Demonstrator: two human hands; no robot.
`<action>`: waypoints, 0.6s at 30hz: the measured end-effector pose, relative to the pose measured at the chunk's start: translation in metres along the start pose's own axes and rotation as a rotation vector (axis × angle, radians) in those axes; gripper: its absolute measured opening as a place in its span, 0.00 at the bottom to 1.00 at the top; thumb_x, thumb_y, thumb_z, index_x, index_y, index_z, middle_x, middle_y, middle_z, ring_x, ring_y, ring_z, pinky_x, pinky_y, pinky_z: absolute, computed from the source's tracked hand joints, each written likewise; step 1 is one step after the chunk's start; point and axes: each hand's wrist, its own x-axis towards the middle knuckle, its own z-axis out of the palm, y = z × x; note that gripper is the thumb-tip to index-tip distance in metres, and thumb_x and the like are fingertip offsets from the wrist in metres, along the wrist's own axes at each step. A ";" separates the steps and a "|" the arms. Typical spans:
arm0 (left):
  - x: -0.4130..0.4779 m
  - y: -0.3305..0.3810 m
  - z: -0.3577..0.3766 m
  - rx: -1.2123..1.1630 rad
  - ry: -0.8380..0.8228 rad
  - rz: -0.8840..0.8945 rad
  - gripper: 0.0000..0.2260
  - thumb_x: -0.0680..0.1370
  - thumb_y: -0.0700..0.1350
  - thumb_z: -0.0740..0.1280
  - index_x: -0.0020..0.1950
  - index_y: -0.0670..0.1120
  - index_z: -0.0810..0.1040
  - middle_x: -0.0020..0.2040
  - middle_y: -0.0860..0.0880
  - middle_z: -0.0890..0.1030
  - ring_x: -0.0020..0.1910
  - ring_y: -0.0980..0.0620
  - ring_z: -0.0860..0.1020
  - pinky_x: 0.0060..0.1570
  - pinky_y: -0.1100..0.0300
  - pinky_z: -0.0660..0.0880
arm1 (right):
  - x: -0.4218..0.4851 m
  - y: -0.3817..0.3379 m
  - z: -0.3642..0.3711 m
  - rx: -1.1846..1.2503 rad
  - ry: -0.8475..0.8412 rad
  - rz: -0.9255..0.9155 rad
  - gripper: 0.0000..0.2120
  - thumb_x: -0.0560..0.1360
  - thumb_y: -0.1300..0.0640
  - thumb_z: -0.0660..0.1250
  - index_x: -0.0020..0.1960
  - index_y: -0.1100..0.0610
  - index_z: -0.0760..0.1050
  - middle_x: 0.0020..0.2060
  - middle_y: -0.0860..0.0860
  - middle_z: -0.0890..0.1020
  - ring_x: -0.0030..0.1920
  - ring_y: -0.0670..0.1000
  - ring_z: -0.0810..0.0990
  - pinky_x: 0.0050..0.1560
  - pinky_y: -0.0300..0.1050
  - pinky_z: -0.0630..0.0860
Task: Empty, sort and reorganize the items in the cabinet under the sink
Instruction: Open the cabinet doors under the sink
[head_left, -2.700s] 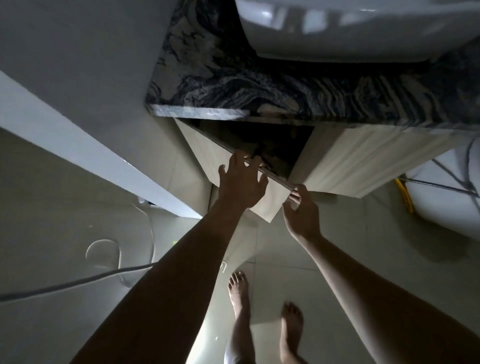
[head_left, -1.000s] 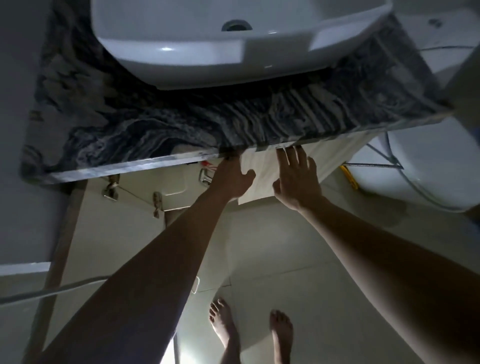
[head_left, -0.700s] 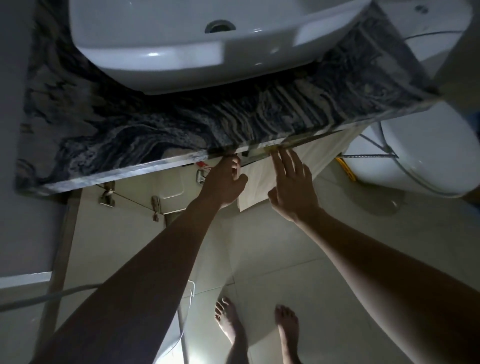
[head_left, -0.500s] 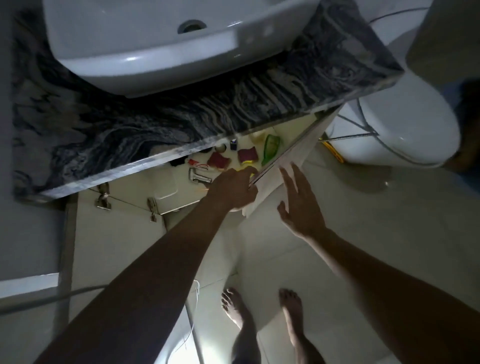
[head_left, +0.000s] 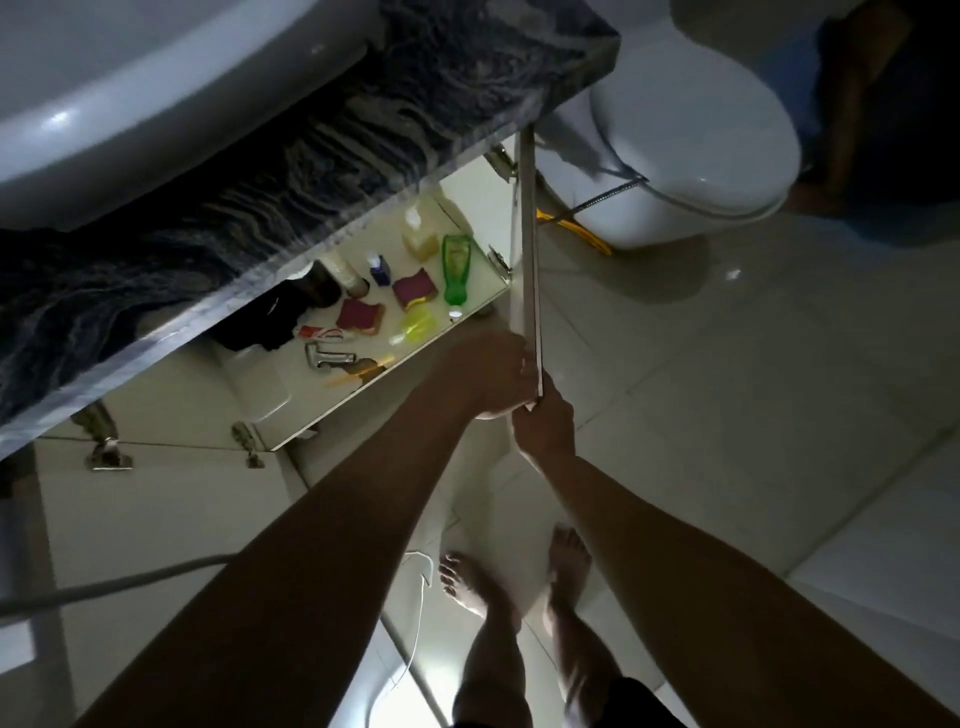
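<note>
Both hands meet at the lower corner of the right cabinet door (head_left: 525, 244), which stands swung out edge-on to the camera; the left hand (head_left: 493, 371) is curled on the door's inner face near its bottom edge, and the right hand (head_left: 545, 423) grips the same corner from below and outside, fingers closed on the panel. The cabinet (head_left: 467, 312) under the sink (head_left: 130, 88) is open, its pale floor lit and its contents in plain sight beneath the dark veined stone counter (head_left: 322, 150). A green bottle (head_left: 456, 267) lies on its side near the right wall; behind it stands a pale yellowish bottle (head_left: 420, 239), and just left of that a small blue bottle (head_left: 380, 269); two maroon-topped sponges (head_left: 414, 288) lie flat in the middle, one a little left of the other; a small neon-yellow container (head_left: 415, 326) lies in front of them, close to the front edge. Further left lie a red-and-white tube (head_left: 323, 332), a chrome sprayer head (head_left: 327, 357) and an orange stick-like thing (head_left: 358, 371), too small to name; a dark bundle (head_left: 270, 322) sits at the back under the counter's edge. The left door (head_left: 156, 499) hangs open too, hinges showing; a white toilet (head_left: 691, 130) stands to the right, and bare feet rest on the tiled floor (head_left: 727, 415) below.
</note>
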 end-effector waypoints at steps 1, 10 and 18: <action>0.006 0.004 0.004 -0.009 0.069 -0.005 0.21 0.79 0.53 0.59 0.69 0.47 0.73 0.66 0.46 0.77 0.63 0.45 0.76 0.57 0.53 0.75 | 0.002 0.003 -0.009 -0.018 -0.003 -0.004 0.23 0.79 0.53 0.65 0.74 0.51 0.70 0.57 0.56 0.82 0.57 0.57 0.81 0.60 0.48 0.77; 0.072 0.058 0.038 0.303 0.147 0.129 0.25 0.84 0.51 0.49 0.81 0.46 0.51 0.81 0.43 0.48 0.80 0.45 0.47 0.75 0.43 0.50 | 0.026 0.025 -0.091 -0.048 0.051 0.059 0.13 0.78 0.52 0.69 0.56 0.60 0.80 0.48 0.58 0.84 0.50 0.58 0.82 0.48 0.43 0.74; 0.112 0.127 0.053 0.220 0.204 0.144 0.25 0.84 0.50 0.50 0.81 0.48 0.51 0.81 0.42 0.48 0.80 0.44 0.48 0.76 0.44 0.48 | 0.074 0.037 -0.181 -0.068 0.104 0.079 0.14 0.79 0.53 0.68 0.59 0.61 0.81 0.53 0.57 0.85 0.55 0.56 0.83 0.50 0.36 0.69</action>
